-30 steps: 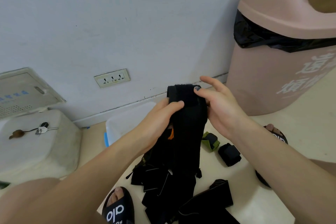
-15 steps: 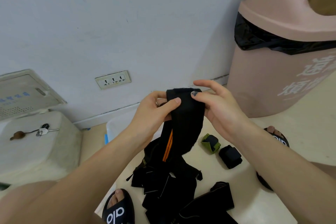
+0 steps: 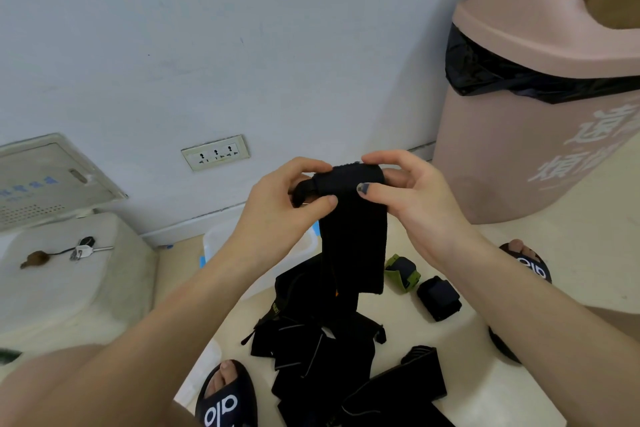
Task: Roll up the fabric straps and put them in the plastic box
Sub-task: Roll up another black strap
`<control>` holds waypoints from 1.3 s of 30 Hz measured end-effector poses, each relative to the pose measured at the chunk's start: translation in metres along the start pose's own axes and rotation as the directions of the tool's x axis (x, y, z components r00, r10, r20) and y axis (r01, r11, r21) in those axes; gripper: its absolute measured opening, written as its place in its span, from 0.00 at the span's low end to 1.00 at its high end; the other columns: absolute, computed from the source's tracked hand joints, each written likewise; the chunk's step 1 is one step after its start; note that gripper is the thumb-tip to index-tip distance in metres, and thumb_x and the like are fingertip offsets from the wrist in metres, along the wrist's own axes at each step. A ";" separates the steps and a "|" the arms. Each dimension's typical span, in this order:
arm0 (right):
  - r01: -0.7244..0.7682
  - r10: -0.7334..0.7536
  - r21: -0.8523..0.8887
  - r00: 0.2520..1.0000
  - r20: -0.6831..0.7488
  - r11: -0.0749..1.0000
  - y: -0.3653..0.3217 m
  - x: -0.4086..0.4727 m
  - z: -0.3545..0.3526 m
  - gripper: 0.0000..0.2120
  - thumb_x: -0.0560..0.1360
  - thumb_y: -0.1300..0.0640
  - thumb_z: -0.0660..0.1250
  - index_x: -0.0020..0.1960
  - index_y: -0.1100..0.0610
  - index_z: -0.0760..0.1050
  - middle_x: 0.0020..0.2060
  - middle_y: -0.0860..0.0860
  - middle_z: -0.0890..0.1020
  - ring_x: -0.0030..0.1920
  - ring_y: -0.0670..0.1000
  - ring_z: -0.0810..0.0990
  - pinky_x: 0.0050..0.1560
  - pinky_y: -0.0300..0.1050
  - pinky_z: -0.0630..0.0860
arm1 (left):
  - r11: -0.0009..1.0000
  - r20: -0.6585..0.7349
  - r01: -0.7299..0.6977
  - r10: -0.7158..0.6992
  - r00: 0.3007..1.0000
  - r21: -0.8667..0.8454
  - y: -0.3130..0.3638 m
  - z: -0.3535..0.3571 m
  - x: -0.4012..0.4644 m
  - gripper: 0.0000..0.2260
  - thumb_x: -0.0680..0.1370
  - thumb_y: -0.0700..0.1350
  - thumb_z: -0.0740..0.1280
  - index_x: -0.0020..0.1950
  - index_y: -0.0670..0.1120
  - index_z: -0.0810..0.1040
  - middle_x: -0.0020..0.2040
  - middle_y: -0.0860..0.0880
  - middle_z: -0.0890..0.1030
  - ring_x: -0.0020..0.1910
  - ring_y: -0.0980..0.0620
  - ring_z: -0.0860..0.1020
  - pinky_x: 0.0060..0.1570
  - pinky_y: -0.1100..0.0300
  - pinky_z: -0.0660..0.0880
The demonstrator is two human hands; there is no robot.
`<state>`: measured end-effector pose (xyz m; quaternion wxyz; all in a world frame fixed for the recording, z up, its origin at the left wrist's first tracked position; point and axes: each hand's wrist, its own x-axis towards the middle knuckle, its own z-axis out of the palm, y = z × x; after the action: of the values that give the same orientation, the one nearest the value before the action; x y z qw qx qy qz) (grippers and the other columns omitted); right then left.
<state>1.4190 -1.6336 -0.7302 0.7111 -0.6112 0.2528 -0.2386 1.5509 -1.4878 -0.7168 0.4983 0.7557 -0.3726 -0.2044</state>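
Between both hands [image 3: 277,204] [image 3: 412,198], the black strap [image 3: 353,236] hangs, top rolled.

We have raised the black strap [image 3: 351,229] higher above the floor than a second ago. Its top end is now turned over into a short roll, pinched between our left hand [image 3: 277,208] and right hand [image 3: 408,194]. Less strap hangs below, and its orange stripe now barely shows.

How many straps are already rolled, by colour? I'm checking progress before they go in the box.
Black rolls lying on the floor: 1
Green and black rolls lying on the floor: 1
Total finished rolls: 2
The black strap in both hands is only partly rolled, so not counted.
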 end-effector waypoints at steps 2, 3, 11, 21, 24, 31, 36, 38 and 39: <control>0.020 -0.020 0.004 1.000 -0.006 1.000 0.000 0.000 -0.001 0.15 0.76 0.68 0.72 0.60 0.56 0.79 0.48 0.55 0.88 0.49 0.55 0.87 0.54 0.47 0.82 | 0.999 -0.022 -0.042 0.042 0.999 0.025 0.000 0.000 0.000 0.13 0.77 0.41 0.75 0.59 0.54 0.82 0.44 0.58 0.83 0.43 0.60 0.80 0.46 0.71 0.72; 0.031 -0.031 0.001 1.000 -0.007 1.000 0.000 0.001 -0.001 0.15 0.76 0.68 0.72 0.60 0.56 0.79 0.48 0.55 0.88 0.49 0.54 0.87 0.54 0.45 0.82 | 0.997 -0.027 -0.060 0.062 0.998 0.039 0.000 0.000 0.000 0.12 0.77 0.41 0.74 0.59 0.53 0.82 0.46 0.57 0.84 0.44 0.59 0.80 0.46 0.71 0.72; 0.143 -0.145 -0.177 0.989 -0.001 0.974 -0.003 0.000 -0.002 0.14 0.76 0.66 0.73 0.60 0.58 0.80 0.48 0.57 0.87 0.46 0.51 0.86 0.48 0.38 0.81 | 0.988 -0.053 -0.105 0.111 0.992 0.116 0.003 0.000 0.002 0.04 0.81 0.46 0.70 0.54 0.54 0.83 0.41 0.56 0.81 0.41 0.57 0.78 0.42 0.69 0.72; 0.181 -0.178 -0.269 0.983 0.036 0.946 -0.005 0.003 -0.001 0.06 0.79 0.52 0.72 0.49 0.55 0.81 0.36 0.56 0.76 0.40 0.47 0.75 0.44 0.41 0.72 | 0.990 -0.054 -0.094 0.100 0.994 0.105 0.010 0.000 0.004 0.09 0.83 0.50 0.66 0.45 0.49 0.79 0.32 0.57 0.72 0.33 0.59 0.70 0.35 0.68 0.65; 0.134 -0.121 -0.261 0.991 0.064 0.956 -0.003 0.004 0.001 0.09 0.81 0.50 0.68 0.50 0.56 0.79 0.40 0.46 0.80 0.43 0.42 0.78 0.46 0.35 0.74 | 0.993 -0.044 -0.079 0.083 0.996 0.087 0.010 0.001 0.007 0.11 0.84 0.51 0.64 0.46 0.47 0.78 0.38 0.52 0.73 0.37 0.57 0.71 0.38 0.67 0.66; 0.040 -0.039 -0.083 0.999 0.014 0.996 0.002 -0.002 0.015 0.11 0.84 0.51 0.64 0.57 0.60 0.77 0.50 0.57 0.84 0.49 0.50 0.84 0.56 0.52 0.81 | 0.997 -0.014 0.035 -0.036 0.999 -0.067 0.012 0.014 0.001 0.16 0.86 0.52 0.59 0.45 0.42 0.74 0.38 0.53 0.71 0.37 0.59 0.70 0.36 0.69 0.67; -0.012 0.011 -0.035 0.999 -0.031 0.999 0.009 -0.003 0.023 0.11 0.85 0.51 0.61 0.60 0.58 0.74 0.55 0.56 0.83 0.57 0.53 0.84 0.60 0.52 0.81 | 0.989 -0.010 0.083 -0.084 0.996 -0.121 0.010 0.020 0.002 0.16 0.86 0.52 0.59 0.49 0.41 0.75 0.39 0.51 0.73 0.39 0.57 0.71 0.40 0.64 0.68; -0.013 0.012 -0.037 1.000 -0.021 0.999 0.011 -0.004 0.025 0.09 0.85 0.52 0.61 0.59 0.58 0.74 0.52 0.53 0.83 0.53 0.49 0.84 0.57 0.48 0.82 | 0.985 -0.016 0.099 -0.103 0.995 -0.139 0.008 0.022 0.002 0.14 0.86 0.52 0.59 0.49 0.43 0.75 0.39 0.52 0.74 0.39 0.58 0.73 0.41 0.63 0.70; -0.001 0.000 -0.047 1.000 -0.029 0.999 0.012 -0.004 0.025 0.08 0.85 0.53 0.61 0.58 0.58 0.75 0.50 0.52 0.83 0.50 0.48 0.83 0.54 0.48 0.81 | 0.984 -0.023 0.094 -0.099 0.995 -0.150 0.007 0.023 0.002 0.12 0.86 0.51 0.60 0.49 0.45 0.76 0.39 0.54 0.75 0.39 0.58 0.73 0.42 0.63 0.70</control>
<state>1.4322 -1.6107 -0.7383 0.6929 -0.6242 0.2685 -0.2412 1.5340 -1.5047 -0.7198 0.5485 0.7365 -0.3117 -0.2440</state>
